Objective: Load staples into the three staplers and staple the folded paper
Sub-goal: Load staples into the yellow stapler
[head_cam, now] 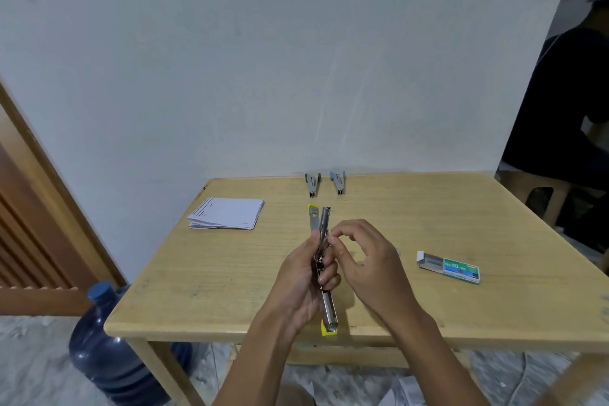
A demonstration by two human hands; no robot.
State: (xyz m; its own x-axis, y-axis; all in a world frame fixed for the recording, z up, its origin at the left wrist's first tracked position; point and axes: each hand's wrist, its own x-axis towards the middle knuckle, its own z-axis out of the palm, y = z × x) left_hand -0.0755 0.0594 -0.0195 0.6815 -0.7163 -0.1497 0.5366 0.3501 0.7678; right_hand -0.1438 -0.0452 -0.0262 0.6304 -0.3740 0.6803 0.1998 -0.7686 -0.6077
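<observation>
My left hand (301, 280) grips a yellow-and-metal stapler (328, 310) that is swung wide open above the table's middle, its arms pointing away from me. My right hand (365, 260) pinches with thumb and fingertips at the stapler's metal channel; whether a staple strip is between the fingers is hidden. Two more staplers lie shut at the far edge, one green-tipped (312, 184), one blue-tipped (338, 182). The folded paper (227, 213) lies at the far left. An opened green staple box (448, 266) lies to the right.
The wooden table (204, 290) stands against a white wall. A blue water jug (108, 339) stands on the floor at the left, by a wooden door. A person in dark clothes sits at the far right (560, 115) on a stool.
</observation>
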